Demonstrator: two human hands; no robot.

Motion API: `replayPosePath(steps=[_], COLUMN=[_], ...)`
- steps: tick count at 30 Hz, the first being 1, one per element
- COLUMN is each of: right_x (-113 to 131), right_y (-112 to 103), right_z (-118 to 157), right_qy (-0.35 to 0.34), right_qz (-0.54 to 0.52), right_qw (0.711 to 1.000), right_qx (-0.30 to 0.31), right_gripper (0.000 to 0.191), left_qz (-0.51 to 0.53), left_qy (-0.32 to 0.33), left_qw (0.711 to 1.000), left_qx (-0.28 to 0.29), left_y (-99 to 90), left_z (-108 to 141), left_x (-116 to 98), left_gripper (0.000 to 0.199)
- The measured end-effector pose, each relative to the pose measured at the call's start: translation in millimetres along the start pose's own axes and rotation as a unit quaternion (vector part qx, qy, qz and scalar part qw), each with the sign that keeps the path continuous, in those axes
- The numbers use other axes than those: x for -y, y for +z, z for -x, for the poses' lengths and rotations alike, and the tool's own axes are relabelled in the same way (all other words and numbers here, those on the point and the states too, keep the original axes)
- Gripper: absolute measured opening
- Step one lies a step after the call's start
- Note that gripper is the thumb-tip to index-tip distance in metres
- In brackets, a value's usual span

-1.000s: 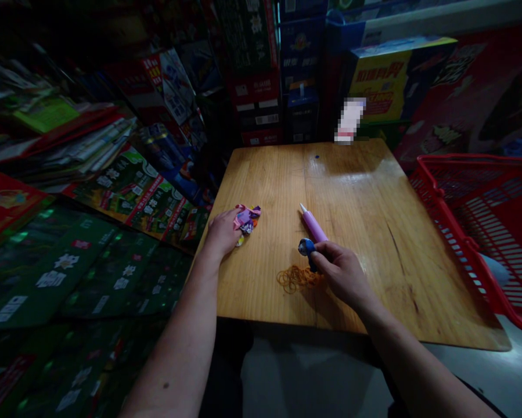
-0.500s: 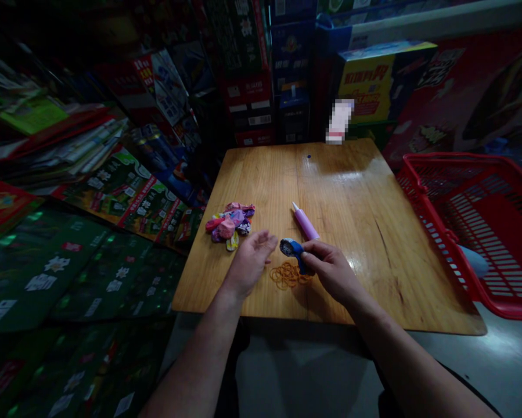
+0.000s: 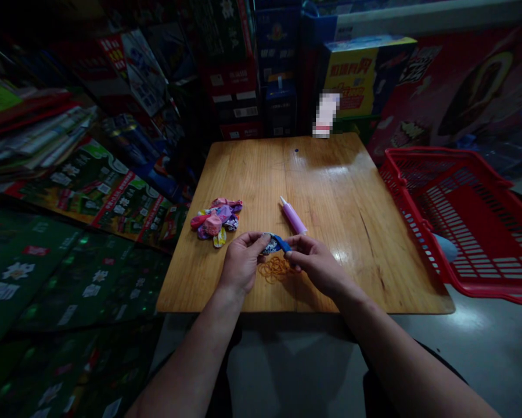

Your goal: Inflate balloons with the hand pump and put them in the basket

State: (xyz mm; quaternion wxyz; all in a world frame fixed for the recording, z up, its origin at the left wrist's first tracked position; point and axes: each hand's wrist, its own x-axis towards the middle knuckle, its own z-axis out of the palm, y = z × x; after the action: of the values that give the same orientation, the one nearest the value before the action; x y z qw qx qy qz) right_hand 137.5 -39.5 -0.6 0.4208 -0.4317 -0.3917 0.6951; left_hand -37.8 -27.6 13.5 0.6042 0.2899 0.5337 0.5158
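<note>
1. Worktop (image 3: 348, 191): pale wood, occupies ctr of frame; carries all loose items noted in 6–9.
2. Red basket (image 3: 461, 278): R side of frame, just beside worktop edge; slotted walls, handle folded down.
3. Yellow-and-blue box (image 3: 352, 75): upper R of ctr, beyond far edge of worktop.
4. Left hand (image 3: 242, 261): lower ctr, just L of mid-frame. Fingers grasping rounded, patterned end of blue balloon.
5. Right hand (image 3: 317, 261): lower ctr, just R of mid-frame. Fingers pinching narrow, plain end of same balloon.
6. Balloon heap (image 3: 217, 219): L of ctr, approx. mid-height; uninflated, mixed pink, purple, yellow etc.
7. Lilac tube (image 3: 293, 219): ctr of frame, lying at a slant, white tapered tip twd upper L.
8. Orange rubber bands (image 3: 274, 270): loose tangle, lower ctr, below hands; partly hidden by R hand.
9. Blue balloon (image 3: 272, 246): lower ctr, between both hands, uninflated, held above worktop.
</note>
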Motion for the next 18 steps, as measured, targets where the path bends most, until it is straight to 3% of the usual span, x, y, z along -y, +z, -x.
replayPosePath(steps=[7, 11, 14, 18], right_x=[0.9, -2.9, -4.6, -2.8], right_y=[-4.7, -3.6, -5.2, -9.6], right_z=[-0.4, -3.5, -7.0, -9.1], right_qy=[-0.007, -0.030, -0.036, -0.042], right_qz=[-0.036, -0.017, -0.021, -0.053], right_qw=[0.999, 0.998, 0.996, 0.992], right_qx=[0.005, -0.054, -0.076, -0.102], right_gripper=[0.037, 0.016, 0.016, 0.018], left_qz=[-0.025, -0.015, 0.030, 0.027], left_qy=[0.021, -0.002, -0.033, -0.033], left_qw=[0.999, 1.000, 0.998, 0.999], left_qx=[-0.011, 0.021, 0.055, 0.033], left_y=[-10.8, -13.3, -16.5, -23.8], left_z=[-4.2, -3.1, -2.5, -4.5], left_x=[-2.4, -3.9, -5.5, -6.6], left_gripper=[0.033, 0.031, 0.033, 0.031])
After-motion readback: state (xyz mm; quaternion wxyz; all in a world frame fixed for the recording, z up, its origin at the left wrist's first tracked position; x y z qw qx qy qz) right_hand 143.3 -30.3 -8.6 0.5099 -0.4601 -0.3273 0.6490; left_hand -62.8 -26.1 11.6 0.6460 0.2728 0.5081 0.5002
